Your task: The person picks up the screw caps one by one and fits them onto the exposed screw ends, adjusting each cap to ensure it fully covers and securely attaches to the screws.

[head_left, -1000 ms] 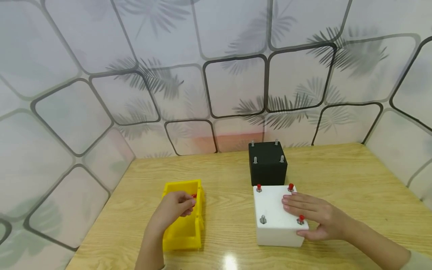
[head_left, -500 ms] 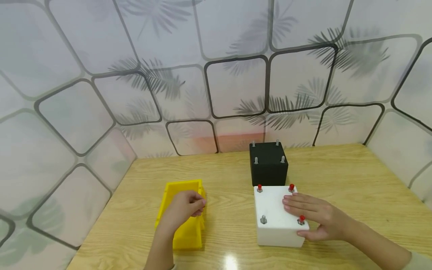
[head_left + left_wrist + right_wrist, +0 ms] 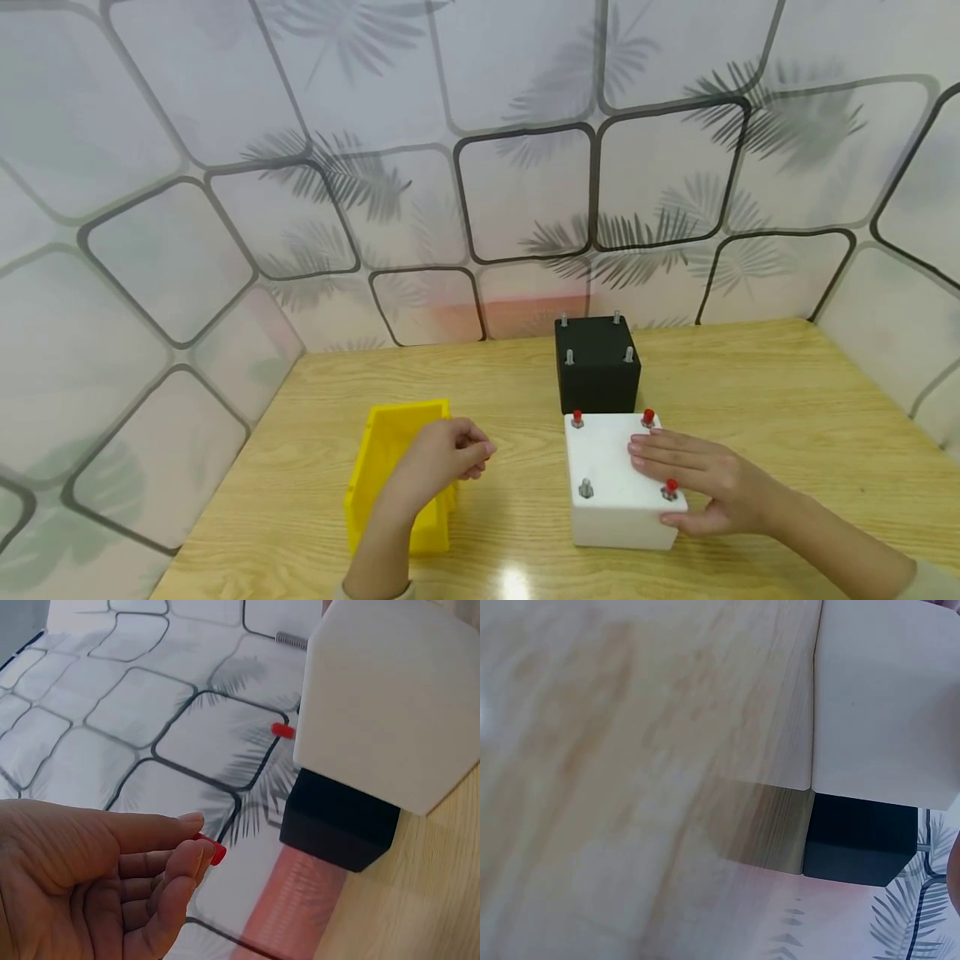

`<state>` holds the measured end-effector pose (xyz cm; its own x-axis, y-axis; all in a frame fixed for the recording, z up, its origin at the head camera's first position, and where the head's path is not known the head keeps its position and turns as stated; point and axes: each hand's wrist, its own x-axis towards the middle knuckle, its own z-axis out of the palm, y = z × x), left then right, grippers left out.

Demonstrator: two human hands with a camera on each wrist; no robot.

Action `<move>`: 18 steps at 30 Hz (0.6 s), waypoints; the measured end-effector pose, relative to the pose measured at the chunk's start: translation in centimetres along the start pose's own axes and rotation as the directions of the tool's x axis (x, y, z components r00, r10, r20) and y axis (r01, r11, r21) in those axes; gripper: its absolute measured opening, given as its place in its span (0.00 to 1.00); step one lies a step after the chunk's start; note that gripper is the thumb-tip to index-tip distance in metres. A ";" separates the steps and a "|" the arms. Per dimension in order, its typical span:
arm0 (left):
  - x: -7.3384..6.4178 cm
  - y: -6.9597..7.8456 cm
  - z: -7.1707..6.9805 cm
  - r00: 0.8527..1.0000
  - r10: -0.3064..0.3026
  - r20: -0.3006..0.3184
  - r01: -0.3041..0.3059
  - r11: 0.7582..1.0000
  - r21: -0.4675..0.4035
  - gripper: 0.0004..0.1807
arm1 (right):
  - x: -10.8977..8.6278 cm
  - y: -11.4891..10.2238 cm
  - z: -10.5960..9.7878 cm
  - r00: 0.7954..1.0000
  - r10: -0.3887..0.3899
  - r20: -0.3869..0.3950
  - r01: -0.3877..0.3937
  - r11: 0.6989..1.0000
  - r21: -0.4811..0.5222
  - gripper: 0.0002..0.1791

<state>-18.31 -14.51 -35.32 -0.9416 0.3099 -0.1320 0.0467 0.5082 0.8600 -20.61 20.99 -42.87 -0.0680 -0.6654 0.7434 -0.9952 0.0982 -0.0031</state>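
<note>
In the head view my left hand (image 3: 442, 458) is in the air over the right edge of the yellow bin (image 3: 369, 467). Its thumb and fingertips pinch a small red cap (image 3: 218, 853), clearest in the left wrist view. To the right stands a white box (image 3: 603, 458) with a bolt at each top corner. Red caps cover three bolts, one being the front right cap (image 3: 671, 484); the front left bolt (image 3: 586, 488) is bare metal. My right hand (image 3: 708, 479) rests on the box's right side, fingers straight across the top and thumb at the front edge.
Right behind the white box is a black box (image 3: 596, 385) with bare metal bolts standing up from its top. Both sit on a wood-grain table (image 3: 510, 392). A patterned wall covering (image 3: 525, 192) encloses the table's back and sides.
My left hand has moved right, from over the yellow bin to past its right edge, carrying the red cap. The bin shifted and tilted slightly. My right hand has stayed on the white box.
</note>
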 end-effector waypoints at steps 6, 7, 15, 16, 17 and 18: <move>0.4 1.4 0.7 1.000 0.008 0.017 -0.008 1.000 0.002 0.10 | 0.0 0.0 0.0 1.000 -0.002 0.004 0.002 1.000 -0.001 0.31; 0.4 1.6 0.8 1.000 0.007 0.021 -0.007 1.000 0.000 0.10 | 0.0 0.0 0.0 1.000 -0.003 0.004 0.003 1.000 0.000 0.31; 0.5 3.5 2.4 0.999 -0.001 0.050 -0.001 0.999 0.047 0.08 | 0.1 0.0 -0.1 1.000 -0.003 0.004 0.003 1.000 0.006 0.31; 0.4 3.7 2.7 0.999 0.002 0.053 -0.005 0.998 0.055 0.08 | 0.1 0.0 -0.1 1.000 -0.004 0.004 0.004 1.000 0.007 0.31; 0.4 3.9 3.0 0.998 0.009 0.057 -0.013 0.998 0.066 0.07 | 0.1 0.0 -0.1 1.000 -0.005 0.003 0.005 1.000 0.008 0.31; 0.3 4.1 3.3 0.998 0.017 0.061 -0.022 0.997 0.076 0.07 | 0.1 0.0 -0.1 1.000 -0.007 0.000 0.007 1.000 0.007 0.31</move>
<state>-17.34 -9.69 -33.41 -0.9187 0.3667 -0.1467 0.0923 0.5607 0.8229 -20.62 20.95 -42.71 -0.0614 -0.6664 0.7431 -0.9961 0.0884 -0.0030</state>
